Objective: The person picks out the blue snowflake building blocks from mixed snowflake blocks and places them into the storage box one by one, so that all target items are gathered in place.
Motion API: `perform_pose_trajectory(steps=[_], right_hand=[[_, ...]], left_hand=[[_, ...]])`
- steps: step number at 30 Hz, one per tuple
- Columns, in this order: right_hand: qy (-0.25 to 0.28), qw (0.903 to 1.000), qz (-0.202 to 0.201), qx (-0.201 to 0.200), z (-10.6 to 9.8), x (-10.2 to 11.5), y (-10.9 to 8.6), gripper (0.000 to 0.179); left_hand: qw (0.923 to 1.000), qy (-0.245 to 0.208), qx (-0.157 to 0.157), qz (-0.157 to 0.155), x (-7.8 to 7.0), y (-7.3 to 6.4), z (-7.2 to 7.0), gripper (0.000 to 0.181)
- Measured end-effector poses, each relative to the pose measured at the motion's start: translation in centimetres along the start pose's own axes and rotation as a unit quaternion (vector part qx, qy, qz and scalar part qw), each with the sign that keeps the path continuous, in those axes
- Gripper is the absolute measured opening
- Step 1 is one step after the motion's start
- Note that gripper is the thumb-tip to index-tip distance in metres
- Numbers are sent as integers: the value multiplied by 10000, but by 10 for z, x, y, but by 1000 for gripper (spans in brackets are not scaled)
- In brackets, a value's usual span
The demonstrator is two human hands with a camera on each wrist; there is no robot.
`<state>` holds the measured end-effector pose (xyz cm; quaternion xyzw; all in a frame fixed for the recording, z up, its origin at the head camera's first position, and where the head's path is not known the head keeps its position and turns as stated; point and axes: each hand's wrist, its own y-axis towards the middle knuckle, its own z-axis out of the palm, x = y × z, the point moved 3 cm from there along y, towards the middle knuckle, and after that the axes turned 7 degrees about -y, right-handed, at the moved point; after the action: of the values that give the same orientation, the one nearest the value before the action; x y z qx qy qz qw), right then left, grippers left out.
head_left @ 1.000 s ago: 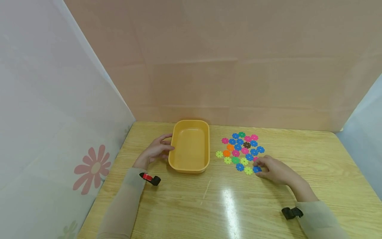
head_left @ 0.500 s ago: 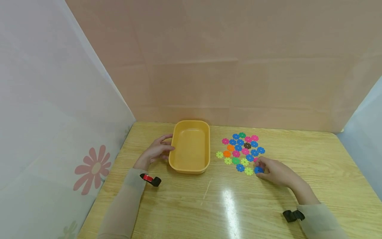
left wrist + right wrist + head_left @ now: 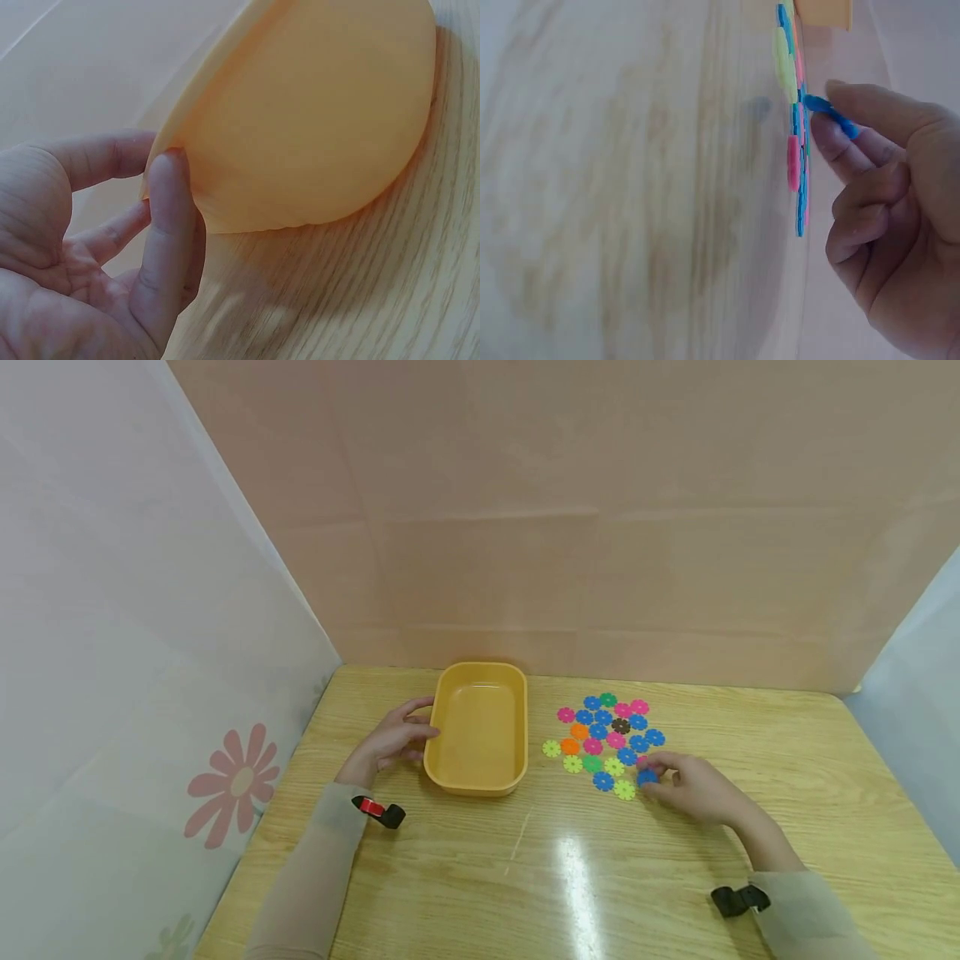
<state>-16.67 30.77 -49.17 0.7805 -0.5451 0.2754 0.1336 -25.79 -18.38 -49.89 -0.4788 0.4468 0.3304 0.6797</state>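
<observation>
Pink petals form a flower (image 3: 240, 782) on the pale wall (image 3: 135, 635) at the lower left of the frame. To its right, a beige sleeve (image 3: 307, 868) leads up to the left hand (image 3: 390, 739), whose thumb and fingers pinch the left edge of a yellow tray (image 3: 480, 735). The tray sits upright on the wooden table (image 3: 450, 877), just below the middle of the frame. Right of it, notched discs lie in a close cluster: two orange discs (image 3: 570, 747) toward its left, a brown disc (image 3: 621, 726) farther right, others blue, pink, green and yellow. At the cluster's lower right, a blue disc (image 3: 647, 777) is clamped between thumb and finger of the right hand (image 3: 693, 789); the right wrist view shows it tilted above the table, with other fingers curled toward the palm.
</observation>
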Motion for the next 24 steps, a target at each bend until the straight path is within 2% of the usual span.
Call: perform_pose_trajectory(steps=[3, 7, 13, 19, 24], right_hand=[[408, 9992, -23, -51, 1, 2, 2, 33], [668, 9978, -15, -32, 0, 8, 8, 38], [549, 9984, -152, -30, -3, 20, 20, 43], [394, 9982, -384, -217, -4, 34, 36, 40], [570, 9973, -415, -223, -2, 46, 48, 36]], left_hand=[[10000, 5, -8, -28, 0, 0, 0, 72], [10000, 10, -17, -53, 0, 1, 0, 72], [10000, -14, -21, -17, 0, 2, 1, 72], [10000, 8, -39, 10, 2, 2, -1, 72], [10000, -19, -60, 30, 2, 1, -1, 71]])
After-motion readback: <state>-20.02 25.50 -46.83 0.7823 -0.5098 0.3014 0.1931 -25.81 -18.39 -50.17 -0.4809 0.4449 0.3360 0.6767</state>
